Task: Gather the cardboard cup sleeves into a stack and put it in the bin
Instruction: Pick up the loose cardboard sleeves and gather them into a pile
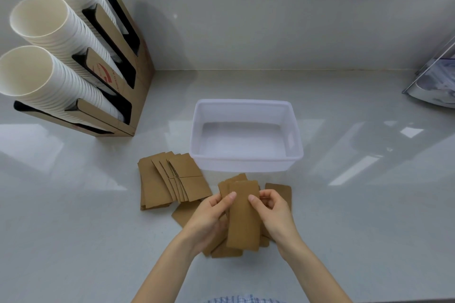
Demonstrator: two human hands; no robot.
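Both hands hold a loose bundle of brown cardboard cup sleeves (243,219) just above the counter, in front of the bin. My left hand (209,219) grips its left edge, thumb on top. My right hand (274,214) pinches the right edge. More sleeves (170,179) lie fanned out on the counter to the left, one flat sleeve (183,213) pokes out under my left hand, and another sleeve (280,190) lies behind my right hand. The white plastic bin (246,163) stands just beyond, with nothing inside.
A cardboard rack (123,74) with three tilted stacks of white paper cups (49,39) stands at the back left. A clear plastic holder (435,81) sits at the far right edge. A grey wall runs along the back of the counter.
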